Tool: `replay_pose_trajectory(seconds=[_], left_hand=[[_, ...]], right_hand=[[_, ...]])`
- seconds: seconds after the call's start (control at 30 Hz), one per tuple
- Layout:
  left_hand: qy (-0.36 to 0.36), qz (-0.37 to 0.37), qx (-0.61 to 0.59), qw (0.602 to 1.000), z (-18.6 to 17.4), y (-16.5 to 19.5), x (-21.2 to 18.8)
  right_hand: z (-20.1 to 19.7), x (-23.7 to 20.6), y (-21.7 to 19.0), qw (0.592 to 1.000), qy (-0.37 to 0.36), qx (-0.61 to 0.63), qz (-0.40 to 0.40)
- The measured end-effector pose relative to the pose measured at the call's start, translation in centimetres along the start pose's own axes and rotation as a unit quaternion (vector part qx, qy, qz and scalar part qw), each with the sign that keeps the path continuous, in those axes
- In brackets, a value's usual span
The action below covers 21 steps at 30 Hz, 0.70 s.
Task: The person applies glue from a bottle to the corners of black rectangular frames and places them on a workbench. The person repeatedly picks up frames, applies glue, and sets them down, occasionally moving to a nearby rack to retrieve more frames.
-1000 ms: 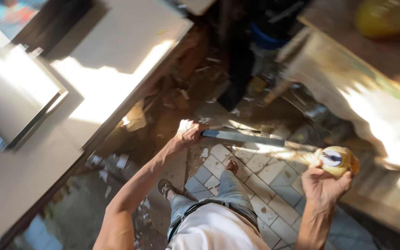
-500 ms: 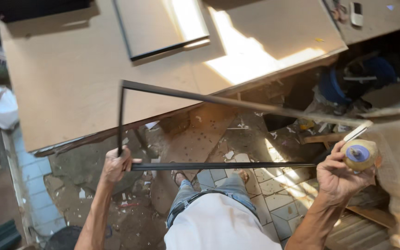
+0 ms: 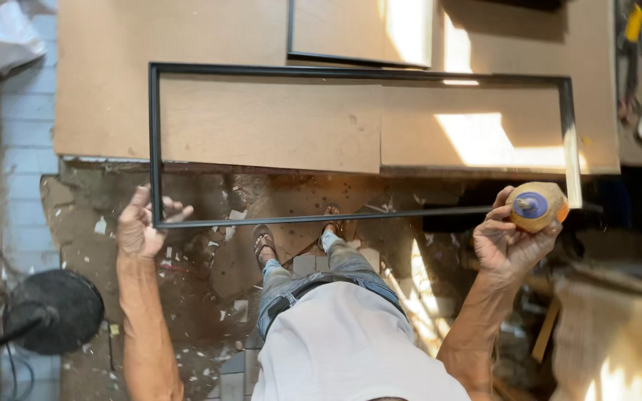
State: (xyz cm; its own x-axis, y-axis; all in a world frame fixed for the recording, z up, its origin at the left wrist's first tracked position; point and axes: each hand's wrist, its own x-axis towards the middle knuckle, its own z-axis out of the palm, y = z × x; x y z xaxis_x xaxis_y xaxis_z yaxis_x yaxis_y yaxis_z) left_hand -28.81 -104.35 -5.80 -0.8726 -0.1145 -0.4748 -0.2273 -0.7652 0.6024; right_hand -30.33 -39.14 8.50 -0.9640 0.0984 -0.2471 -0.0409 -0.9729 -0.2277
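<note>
A long, thin black metal frame (image 3: pixel 351 70), rectangular, is held level in front of me, its far side over a brown wooden board table (image 3: pixel 105 96). My left hand (image 3: pixel 139 223) grips the frame's near left corner. My right hand (image 3: pixel 510 241) holds a yellowish glue bottle (image 3: pixel 536 206) with a blue cap, close to the frame's near right corner. Whether this hand also touches the frame, I cannot tell. My legs and sandalled feet (image 3: pixel 261 241) show below, through the frame.
A second dark-edged panel (image 3: pixel 358 30) lies on the table at the back. Tools (image 3: pixel 637 67) sit at the far right. The floor (image 3: pixel 83 215) is rough and littered with debris. A round black object (image 3: pixel 53 308) stands at lower left, a pale wooden piece (image 3: pixel 611 334) at lower right.
The frame has swung from tilted to level and squared over the table. My view has shifted so the table fills the top. Both hands keep their hold.
</note>
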Motion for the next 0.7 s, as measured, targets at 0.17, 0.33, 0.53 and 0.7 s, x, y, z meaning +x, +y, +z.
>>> replay_pose_trajectory(seconds=[0.17,0.33,0.53,0.7], left_hand=[[0.027,0.174,-0.174,0.969,1.9,-4.7,-1.6],[0.060,0.238,-0.115,0.962,2.6,-10.3,-3.1],[0.048,0.277,-0.101,0.954,1.1,-7.9,-1.1],[0.058,0.269,-0.084,0.958,-1.1,-5.4,-0.2]], right_hand=[[1.0,7.0,1.5,0.992,-0.052,-0.102,0.059],[2.5,12.6,5.9,0.980,0.000,-0.195,0.023],[1.5,17.6,13.9,0.966,-0.132,-0.160,0.156],[3.1,17.7,23.3,0.942,-0.103,-0.248,0.199]])
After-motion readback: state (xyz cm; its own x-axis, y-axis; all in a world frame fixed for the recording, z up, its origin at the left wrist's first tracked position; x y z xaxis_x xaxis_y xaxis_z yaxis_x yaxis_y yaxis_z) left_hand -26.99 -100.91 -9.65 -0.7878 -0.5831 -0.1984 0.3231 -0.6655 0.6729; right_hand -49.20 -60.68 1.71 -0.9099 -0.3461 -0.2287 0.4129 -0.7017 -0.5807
